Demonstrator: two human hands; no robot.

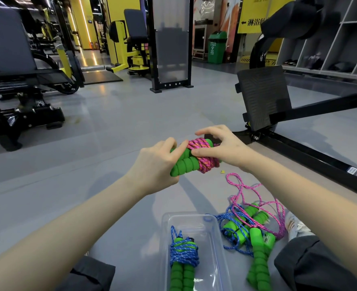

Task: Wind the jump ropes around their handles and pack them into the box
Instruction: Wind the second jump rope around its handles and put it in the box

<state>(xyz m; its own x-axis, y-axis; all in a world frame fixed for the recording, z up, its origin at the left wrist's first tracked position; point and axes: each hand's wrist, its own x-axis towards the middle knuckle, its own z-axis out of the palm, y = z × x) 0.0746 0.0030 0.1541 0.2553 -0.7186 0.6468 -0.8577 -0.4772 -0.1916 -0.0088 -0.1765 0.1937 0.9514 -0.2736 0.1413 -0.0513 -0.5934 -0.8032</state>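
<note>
Grey gym floor (pixel 110 122), person seated. One blue rope (pixel 184 255) lies wound in the clear box (pixel 165 227). Pink rope (pixel 203 164) looks nearly wound on its green handles (pixel 184 165), held above the floor: left grip (pixel 154 162) clasps the handles' bare end, right grip (pixel 221 148) pinches the coil. Loose blue-and-pink tangle (pixel 249 225) beside the box is left to wind

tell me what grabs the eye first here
At centre, the left hand grips a pair of green ribbed foam handles wound with pink rope; the right hand curls over its coils. Below, a clear plastic box holds a blue-wound pair; loose pink and blue ropes tangle to its right.
</note>
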